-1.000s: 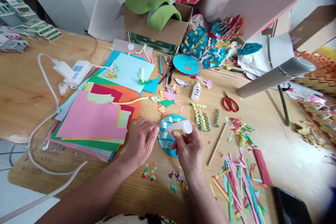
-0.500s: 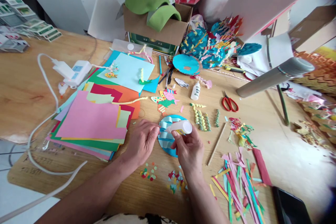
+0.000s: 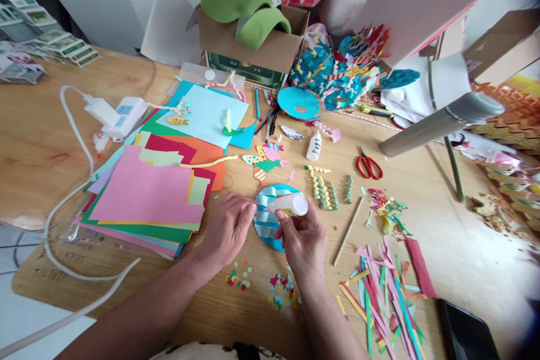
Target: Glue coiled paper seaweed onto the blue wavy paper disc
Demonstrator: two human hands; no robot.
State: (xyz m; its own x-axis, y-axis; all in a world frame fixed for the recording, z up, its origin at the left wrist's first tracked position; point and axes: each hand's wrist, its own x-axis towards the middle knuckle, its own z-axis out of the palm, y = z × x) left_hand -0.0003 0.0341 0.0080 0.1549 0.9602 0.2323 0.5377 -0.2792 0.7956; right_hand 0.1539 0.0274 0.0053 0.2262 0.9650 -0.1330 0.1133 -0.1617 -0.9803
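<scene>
A round blue paper disc [image 3: 269, 243] lies on the table in front of me, with light-blue paper strips [image 3: 265, 217] arched across it in rows. My right hand [image 3: 306, 239] is closed around a white glue bottle [image 3: 291, 205], tilted nearly flat above the disc with its nozzle pointing left. At the disc's left edge is my left hand [image 3: 230, 225], fingers curled and thumb against them, closed on the rim; the fingertips are partly hidden. Paper dots [image 3: 239, 277] and small paper triangles [image 3: 283, 289] lie nearer to me.
Coloured paper sheets [image 3: 147, 185] are stacked at left beside a white cable [image 3: 54, 247]. Paper fish [image 3: 265, 158], curled strips [image 3: 323, 191], another glue bottle [image 3: 314, 146] and red-handled scissors [image 3: 369, 166] lie beyond. Loose strips [image 3: 386, 304], a stick [image 3: 348, 230] and a phone [image 3: 466, 329] are at right.
</scene>
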